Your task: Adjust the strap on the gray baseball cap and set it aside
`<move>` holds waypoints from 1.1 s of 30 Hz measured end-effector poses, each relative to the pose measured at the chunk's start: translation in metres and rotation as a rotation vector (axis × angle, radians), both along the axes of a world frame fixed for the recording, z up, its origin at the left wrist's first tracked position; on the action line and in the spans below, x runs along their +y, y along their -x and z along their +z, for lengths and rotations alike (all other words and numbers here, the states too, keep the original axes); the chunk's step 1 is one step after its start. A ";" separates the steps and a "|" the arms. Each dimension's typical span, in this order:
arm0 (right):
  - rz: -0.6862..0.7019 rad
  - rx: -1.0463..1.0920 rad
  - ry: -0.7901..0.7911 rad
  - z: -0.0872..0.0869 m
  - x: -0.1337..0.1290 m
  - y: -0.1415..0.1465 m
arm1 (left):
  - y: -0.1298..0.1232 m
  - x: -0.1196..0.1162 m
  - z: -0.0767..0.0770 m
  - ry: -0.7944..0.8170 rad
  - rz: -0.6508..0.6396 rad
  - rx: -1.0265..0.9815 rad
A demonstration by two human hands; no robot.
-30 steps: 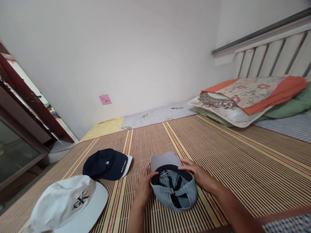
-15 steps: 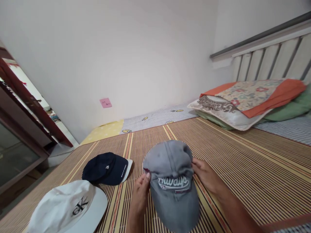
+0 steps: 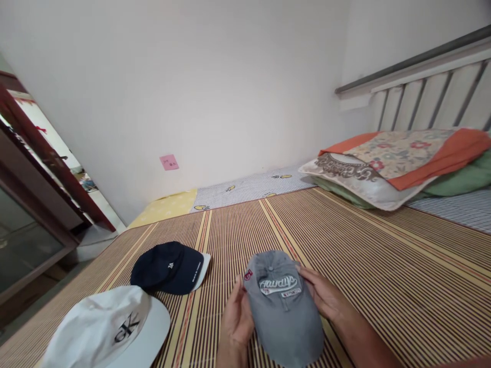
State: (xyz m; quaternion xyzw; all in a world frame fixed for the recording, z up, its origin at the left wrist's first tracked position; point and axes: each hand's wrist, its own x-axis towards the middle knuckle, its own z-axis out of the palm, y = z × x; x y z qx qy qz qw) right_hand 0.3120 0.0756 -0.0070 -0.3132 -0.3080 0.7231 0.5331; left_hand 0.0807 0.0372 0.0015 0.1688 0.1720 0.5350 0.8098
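Observation:
Between my two hands is a grey baseball cap [image 3: 286,317] with white stitched lettering, its brim pointing toward me. My left hand [image 3: 237,314] grips the cap's left side, thumb along the edge by a small red emblem. On the other side, my right hand [image 3: 322,291] holds the cap's right edge, with some fingers hidden beneath it. To the left lie a navy cap [image 3: 161,266] with a white-edged brim and, nearer to me, a white cap [image 3: 99,322] with black letters.
A striped woven mat [image 3: 230,230] covers the bed. Pillows [image 3: 345,171] under a floral orange-edged cloth [image 3: 406,148] lie at the right, before the headboard [image 3: 441,97]. A pink note [image 3: 169,162] is on the wall. A doorway stands at far left.
The grey cap has come nearer to me and slightly right, and its crown now looks flatter, with the lettering more fully visible. Both hands moved with it; the other caps stayed put.

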 end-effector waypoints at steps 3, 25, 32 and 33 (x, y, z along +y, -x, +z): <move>0.111 0.164 0.016 0.006 -0.008 0.004 | 0.000 -0.006 0.001 -0.163 -0.089 -0.067; 0.266 0.261 -0.057 0.035 -0.034 0.017 | -0.008 -0.017 0.009 -0.194 -0.069 0.089; 0.268 0.269 -0.070 0.052 -0.031 0.017 | -0.007 -0.015 0.020 -0.240 -0.043 0.151; 0.269 0.266 -0.076 0.052 -0.030 0.017 | -0.006 -0.014 0.020 -0.252 -0.038 0.154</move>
